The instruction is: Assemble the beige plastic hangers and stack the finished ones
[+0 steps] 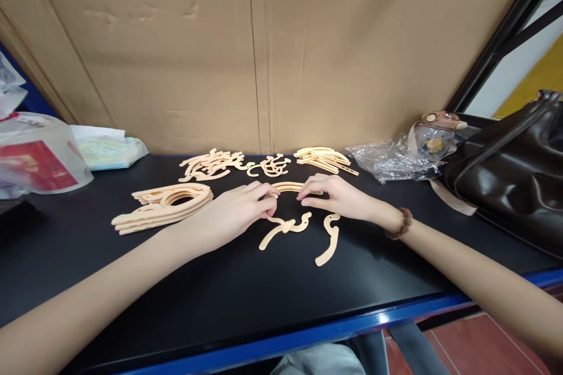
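Observation:
A curved beige plastic bar (288, 186) lies between my hands, close to the black tabletop. My left hand (246, 206) pinches its left end with thumb and fingers. At the right end, my right hand (335, 194) has its fingers closed over the bar, hiding part of it. Just below my left fingers is a beige hook piece joined to a curved arm (287, 226), its upper left part hidden by the hand. A separate curved arm piece (328, 241) rests below my right hand, touched by neither.
Flat beige hangers (165, 206) are stacked left. Behind lie piles of arm pieces (211, 164), hooks (273, 165) and bars (325, 158). Clear plastic wrap (382, 158), a bottle (435, 137) and a dark bag (505, 170) stand right; a plastic bag (44, 155) sits left. Cardboard (185, 53) walls the back.

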Available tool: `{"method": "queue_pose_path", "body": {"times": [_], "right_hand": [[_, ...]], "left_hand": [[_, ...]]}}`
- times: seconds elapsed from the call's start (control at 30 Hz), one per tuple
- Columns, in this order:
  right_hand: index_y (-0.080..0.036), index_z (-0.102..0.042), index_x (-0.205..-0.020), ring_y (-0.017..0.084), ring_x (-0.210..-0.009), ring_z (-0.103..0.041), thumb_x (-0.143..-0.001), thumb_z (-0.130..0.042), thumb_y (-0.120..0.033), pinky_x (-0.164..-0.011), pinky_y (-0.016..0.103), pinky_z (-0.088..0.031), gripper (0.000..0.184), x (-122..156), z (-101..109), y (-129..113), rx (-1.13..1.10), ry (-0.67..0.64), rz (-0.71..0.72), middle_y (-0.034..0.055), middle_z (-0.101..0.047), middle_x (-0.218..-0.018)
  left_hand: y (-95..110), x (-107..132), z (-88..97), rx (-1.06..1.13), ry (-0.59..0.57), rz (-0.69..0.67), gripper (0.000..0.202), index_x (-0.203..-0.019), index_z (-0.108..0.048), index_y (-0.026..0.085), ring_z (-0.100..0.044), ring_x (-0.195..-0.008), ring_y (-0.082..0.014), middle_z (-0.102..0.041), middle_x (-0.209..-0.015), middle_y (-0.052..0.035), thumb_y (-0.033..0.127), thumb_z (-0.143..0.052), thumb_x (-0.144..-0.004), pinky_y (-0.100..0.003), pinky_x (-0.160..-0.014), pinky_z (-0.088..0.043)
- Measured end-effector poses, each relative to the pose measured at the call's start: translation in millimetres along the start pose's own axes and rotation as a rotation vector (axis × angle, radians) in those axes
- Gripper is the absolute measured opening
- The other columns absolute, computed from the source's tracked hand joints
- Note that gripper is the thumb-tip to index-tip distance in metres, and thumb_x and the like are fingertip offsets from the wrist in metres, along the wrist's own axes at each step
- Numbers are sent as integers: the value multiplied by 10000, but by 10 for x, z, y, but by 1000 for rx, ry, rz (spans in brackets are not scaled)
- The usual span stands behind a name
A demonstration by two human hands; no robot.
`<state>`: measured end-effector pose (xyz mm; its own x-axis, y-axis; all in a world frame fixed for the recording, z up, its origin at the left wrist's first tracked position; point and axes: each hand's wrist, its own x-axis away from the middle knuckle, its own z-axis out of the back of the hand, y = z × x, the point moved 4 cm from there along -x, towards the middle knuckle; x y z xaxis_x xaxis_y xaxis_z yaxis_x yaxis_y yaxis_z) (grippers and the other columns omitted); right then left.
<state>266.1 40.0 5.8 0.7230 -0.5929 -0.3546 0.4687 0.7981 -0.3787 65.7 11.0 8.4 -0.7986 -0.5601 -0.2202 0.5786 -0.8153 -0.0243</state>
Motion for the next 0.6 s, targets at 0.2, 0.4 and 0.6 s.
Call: {"method": "queue_pose_path", "body": {"times": [0.2, 0.4, 0.6], "right_hand": [[-190, -697, -1014, 158, -828, -593, -947, -506, -344, -768, 281, -459, 254, -1, -1, -63, 31, 20, -2, 40, -667, -879], [-182, -669, -1043, 143, -810, -601, -910, -566, -380, -770, 264, -448, 259, -8, -46, -197, -21, 8, 21, 24, -683, -902], [-190, -672, -986, 170, -796, -539, -926, -542, -353, -781, 308, -392, 217, -4, -31, -250, 363, 47, 160, 31, -631, -846]], "left_hand": [[30, -38, -28, 46, 34, 64, 237, -898, -537, 191, -533, -820, -157, -546, -944, -35, 236, -318, -978, -273, -700, -420], [48, -45, -50, 207, 106, 169, 219, -1007, -488, 217, -545, -773, -143, -532, -1001, -25, 256, -274, -983, -286, -698, -436], [21, -94, -91, 745, 192, 402, 186, -1037, -543, 194, -542, -680, -119, -588, -928, -19, 314, -470, -915, -268, -629, -458]]}}
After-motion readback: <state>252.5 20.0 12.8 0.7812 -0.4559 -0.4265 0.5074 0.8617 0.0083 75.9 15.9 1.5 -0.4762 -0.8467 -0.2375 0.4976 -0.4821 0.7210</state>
